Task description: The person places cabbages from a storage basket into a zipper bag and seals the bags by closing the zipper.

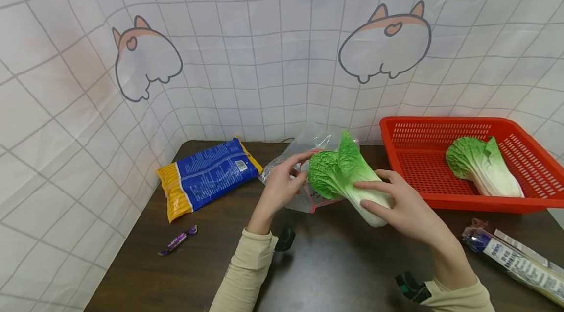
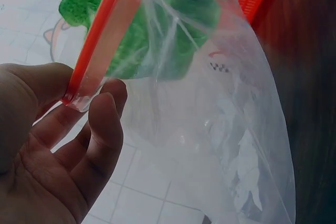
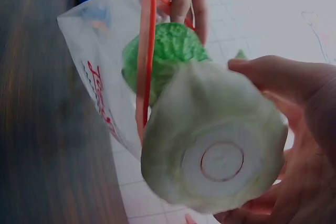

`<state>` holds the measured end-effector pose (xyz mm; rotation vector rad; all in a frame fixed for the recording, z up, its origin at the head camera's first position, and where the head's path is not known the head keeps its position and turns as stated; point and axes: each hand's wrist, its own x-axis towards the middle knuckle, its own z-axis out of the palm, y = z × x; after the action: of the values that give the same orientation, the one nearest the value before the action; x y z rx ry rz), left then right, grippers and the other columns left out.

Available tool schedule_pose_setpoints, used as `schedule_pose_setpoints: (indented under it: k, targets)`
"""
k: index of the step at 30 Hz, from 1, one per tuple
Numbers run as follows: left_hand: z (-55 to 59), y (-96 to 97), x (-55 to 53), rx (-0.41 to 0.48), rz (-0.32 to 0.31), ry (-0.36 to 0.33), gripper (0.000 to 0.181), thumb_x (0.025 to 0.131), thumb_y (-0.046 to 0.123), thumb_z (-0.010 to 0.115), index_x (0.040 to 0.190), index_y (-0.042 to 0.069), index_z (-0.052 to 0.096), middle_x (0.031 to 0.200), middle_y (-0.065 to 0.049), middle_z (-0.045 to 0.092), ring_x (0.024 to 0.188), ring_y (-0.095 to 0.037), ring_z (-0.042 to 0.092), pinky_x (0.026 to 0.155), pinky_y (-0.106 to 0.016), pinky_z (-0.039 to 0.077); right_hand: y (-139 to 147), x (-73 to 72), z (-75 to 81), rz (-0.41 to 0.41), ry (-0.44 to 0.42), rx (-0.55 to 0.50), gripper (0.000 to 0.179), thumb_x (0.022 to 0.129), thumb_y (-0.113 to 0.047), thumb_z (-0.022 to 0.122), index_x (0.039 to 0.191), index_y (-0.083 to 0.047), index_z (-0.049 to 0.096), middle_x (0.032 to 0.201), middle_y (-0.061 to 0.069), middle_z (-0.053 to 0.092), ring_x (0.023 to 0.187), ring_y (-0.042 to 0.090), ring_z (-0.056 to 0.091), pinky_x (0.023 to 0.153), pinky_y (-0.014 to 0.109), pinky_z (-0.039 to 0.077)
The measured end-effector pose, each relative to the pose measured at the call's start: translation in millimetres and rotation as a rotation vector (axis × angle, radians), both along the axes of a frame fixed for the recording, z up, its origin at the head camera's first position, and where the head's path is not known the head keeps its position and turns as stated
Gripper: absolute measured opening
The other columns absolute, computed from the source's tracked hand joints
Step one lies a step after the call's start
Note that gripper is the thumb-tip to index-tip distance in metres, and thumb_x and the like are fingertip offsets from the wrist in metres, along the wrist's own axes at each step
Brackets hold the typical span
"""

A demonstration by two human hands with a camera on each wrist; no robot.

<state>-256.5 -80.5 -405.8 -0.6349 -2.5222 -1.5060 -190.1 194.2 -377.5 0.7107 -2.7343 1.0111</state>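
Observation:
My right hand point(image 1: 396, 202) grips a napa cabbage point(image 3: 210, 129) by its pale stalk end, tilted with the green leaves toward the left. A clear zip bag point(image 2: 210, 129) with a red-orange edge hangs from my left hand point(image 1: 282, 182), pinched between thumb and fingers at one corner of its mouth. In the right wrist view the leafy tip lies inside the bag's mouth, while the white base stays outside, facing that camera. Red lettering shows on the bag's side.
A red plastic basket point(image 1: 396, 155) at the back right holds another napa cabbage point(image 1: 489, 170). A long printed package point(image 1: 520, 258) lies before it. To the left are a blue and yellow packet point(image 1: 211, 172) and a purple-wrapped candy point(image 1: 177, 241). A grid-patterned curtain point(image 1: 282, 47) stands behind the table.

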Motion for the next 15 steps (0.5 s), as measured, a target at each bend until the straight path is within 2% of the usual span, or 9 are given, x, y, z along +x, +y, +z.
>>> schedule_pose_setpoints:
  k: [6,8,11,15]
  targets:
    - [0.0,0.8,0.1,-0.020,0.000,0.044,0.041,0.097,0.011,0.058,0.137,0.019,0.058,0.113,-0.008,0.065,0.057,-0.010,0.059,0.046,-0.029,0.048,-5.0,2.3,-0.7,-0.036,0.083,0.122,0.032,0.084,-0.024,0.077,0.116,-0.024,0.074,0.128,0.017,0.050,0.107,0.037,0.051,0.080,0.054,0.043]
    - [0.7,1.1,0.6,-0.021,0.001,0.046,0.041,0.097,0.010,0.058,0.137,0.020,0.059,0.105,-0.007,0.068,0.055,-0.010,0.059,0.044,-0.029,0.047,-6.1,3.9,-0.9,-0.050,0.095,0.157,0.032,0.084,-0.024,0.077,0.115,-0.026,0.074,0.127,0.015,0.050,0.103,0.036,0.051,0.078,0.052,0.043]
    - [1.0,1.7,1.1,-0.017,0.003,0.031,0.044,0.097,0.009,0.059,0.137,0.025,0.058,0.103,-0.005,0.069,0.053,-0.011,0.058,0.041,-0.028,0.043,-8.0,6.0,-2.2,-0.060,0.109,0.201,0.031,0.082,-0.024,0.078,0.113,-0.029,0.075,0.127,0.014,0.051,0.098,0.034,0.051,0.074,0.045,0.043]
    - [0.6,3.1,0.9,-0.012,0.004,0.027,0.046,0.095,0.009,0.060,0.137,0.027,0.058,0.118,-0.003,0.065,0.053,-0.012,0.059,0.040,-0.026,0.040,-10.4,8.4,-3.6,-0.023,0.169,0.263,0.031,0.079,-0.023,0.079,0.109,-0.032,0.076,0.127,0.013,0.054,0.093,0.032,0.051,0.072,0.042,0.043]
